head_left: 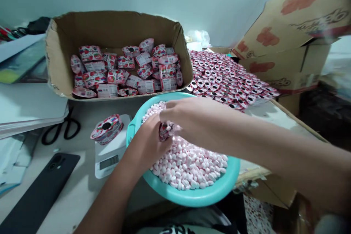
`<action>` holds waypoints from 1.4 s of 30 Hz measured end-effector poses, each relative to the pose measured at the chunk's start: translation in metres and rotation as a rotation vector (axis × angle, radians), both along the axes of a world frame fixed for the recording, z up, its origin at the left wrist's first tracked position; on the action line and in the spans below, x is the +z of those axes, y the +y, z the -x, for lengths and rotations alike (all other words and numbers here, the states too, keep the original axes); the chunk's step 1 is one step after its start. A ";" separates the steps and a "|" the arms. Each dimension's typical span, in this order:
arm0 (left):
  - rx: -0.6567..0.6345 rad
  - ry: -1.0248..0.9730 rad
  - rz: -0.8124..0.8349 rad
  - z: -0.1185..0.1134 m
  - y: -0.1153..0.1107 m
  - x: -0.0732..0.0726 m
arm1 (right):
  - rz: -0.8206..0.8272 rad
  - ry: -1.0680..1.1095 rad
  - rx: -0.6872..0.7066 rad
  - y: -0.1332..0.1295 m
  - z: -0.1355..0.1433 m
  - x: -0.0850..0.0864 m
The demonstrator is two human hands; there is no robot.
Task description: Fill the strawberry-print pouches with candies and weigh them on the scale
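Observation:
A turquoise basin [192,199] holds many small pale pink tablets [189,164]. Over its left part, my left hand [150,137] is wrapped round a small red and pink packet [163,132]. My right hand [178,117] is at the packet's opening, its fingers pressed together, with some tablets between hand and packet. Left of the basin, a filled packet with a dark round hole [107,128] rests on a white digital scale [113,151].
Behind is a cardboard box [117,25] of packets. Many packets with dark holes [219,76] are spread at the back right, near large cartons [274,62]. At left lie black scissors [61,128], a dark phone [41,193] and stacked papers [30,102].

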State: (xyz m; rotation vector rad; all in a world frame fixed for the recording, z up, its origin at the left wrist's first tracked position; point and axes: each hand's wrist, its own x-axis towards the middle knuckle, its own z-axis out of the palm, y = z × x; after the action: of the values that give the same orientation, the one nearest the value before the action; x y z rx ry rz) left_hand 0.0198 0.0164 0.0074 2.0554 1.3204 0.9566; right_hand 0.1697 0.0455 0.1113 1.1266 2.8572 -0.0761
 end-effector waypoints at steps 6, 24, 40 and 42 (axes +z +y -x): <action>0.082 0.014 0.119 0.000 -0.001 -0.002 | -0.052 -0.015 -0.022 -0.023 -0.048 -0.007; 0.129 0.132 -0.021 -0.001 -0.006 -0.007 | 0.142 0.380 -0.418 -0.025 -0.037 -0.049; 0.160 0.172 0.096 -0.004 -0.009 -0.002 | 0.237 0.734 -0.028 -0.016 -0.052 -0.065; 0.151 0.183 0.085 -0.004 -0.009 -0.002 | 0.279 0.816 0.000 -0.014 -0.054 -0.064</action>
State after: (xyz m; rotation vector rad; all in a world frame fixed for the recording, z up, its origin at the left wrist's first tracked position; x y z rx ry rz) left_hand 0.0239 0.0074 0.0059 2.0401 1.6022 0.7742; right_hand 0.2238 0.0314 0.0474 1.2368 3.3212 -1.1392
